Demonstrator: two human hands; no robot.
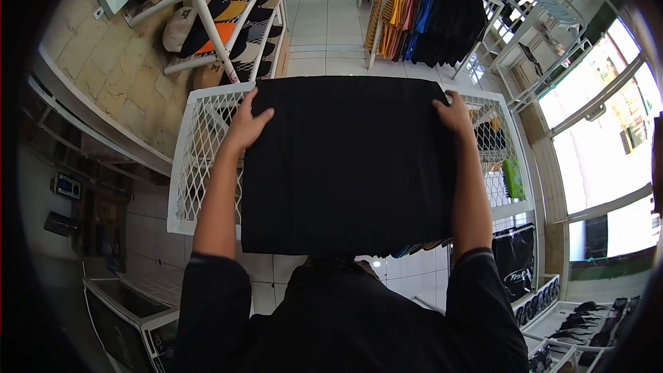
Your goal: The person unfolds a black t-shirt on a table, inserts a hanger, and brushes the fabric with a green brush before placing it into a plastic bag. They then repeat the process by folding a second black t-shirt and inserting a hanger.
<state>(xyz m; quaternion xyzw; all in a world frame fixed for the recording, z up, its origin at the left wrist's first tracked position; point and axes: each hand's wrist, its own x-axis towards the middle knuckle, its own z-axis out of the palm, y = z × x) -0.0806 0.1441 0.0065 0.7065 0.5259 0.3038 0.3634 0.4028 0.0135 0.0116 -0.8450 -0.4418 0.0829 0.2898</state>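
A large piece of black cloth lies spread flat as a rectangle across a white metal mesh table. It could be a folded garment; its kind does not show. At its far left corner, my left hand grips the edge, with the thumb on top and the other fingers along the side. My right hand pinches the far right edge in a similar way, its fingertips partly hidden by the cloth. The cloth's near edge reaches the table's front, close to my body.
A green packet or brush-like item lies on the table's right end. Caps fill a white rack at far left. Shirts hang on a rail beyond the table. Glass doors stand at right, a shelf with dark items at lower right.
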